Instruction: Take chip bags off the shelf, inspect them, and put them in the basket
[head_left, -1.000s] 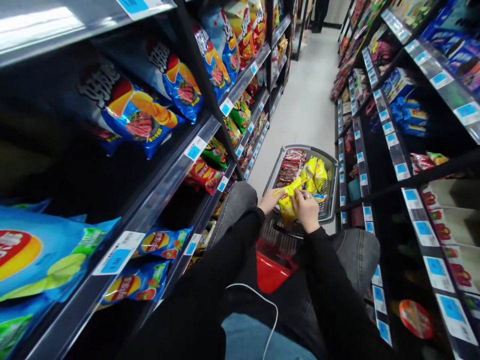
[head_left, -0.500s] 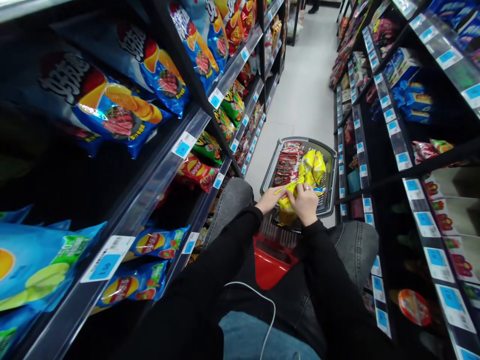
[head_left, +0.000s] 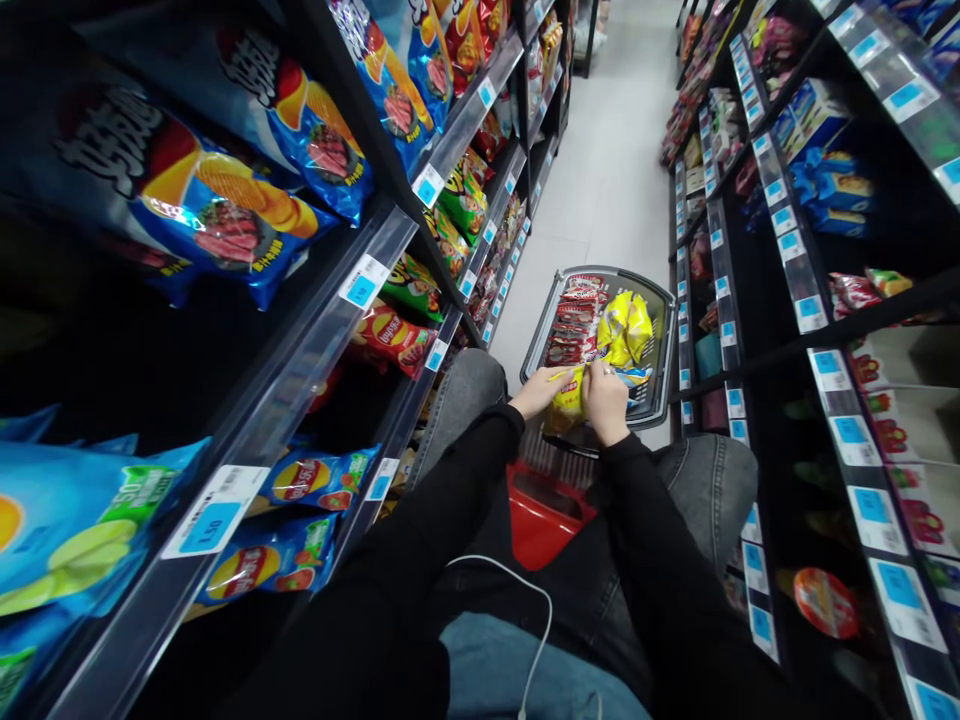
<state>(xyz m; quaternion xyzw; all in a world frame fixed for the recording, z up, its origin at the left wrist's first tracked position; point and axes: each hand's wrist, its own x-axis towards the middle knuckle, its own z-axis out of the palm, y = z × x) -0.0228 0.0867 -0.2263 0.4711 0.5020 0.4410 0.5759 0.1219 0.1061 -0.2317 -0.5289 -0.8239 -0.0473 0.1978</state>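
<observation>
Both my hands grip a small yellow snack bag (head_left: 568, 398) over the near end of a shopping basket (head_left: 658, 400). My left hand (head_left: 538, 392) pinches its left top corner, and my right hand (head_left: 606, 400) has closed on its right side, partly hiding it. In the basket, other yellow snack bags (head_left: 624, 325) lie in a heap at the right. A row of red-and-white snack packets (head_left: 576, 318) lines the left side. A blue packet (head_left: 634, 377) shows just right of my right hand.
Shelves with large blue chip bags (head_left: 225, 215) and smaller blue chip bags (head_left: 274, 555) rise close on the left. Another shelf rack (head_left: 847, 420) with price tags runs along the right. Between them stretches the pale aisle floor (head_left: 611, 150). A white cable (head_left: 517, 580) crosses my lap.
The yellow bag in my hands has turned, so it now hangs more upright and nearer to my left hand. My right hand has shifted slightly left. The camera view moved a little.
</observation>
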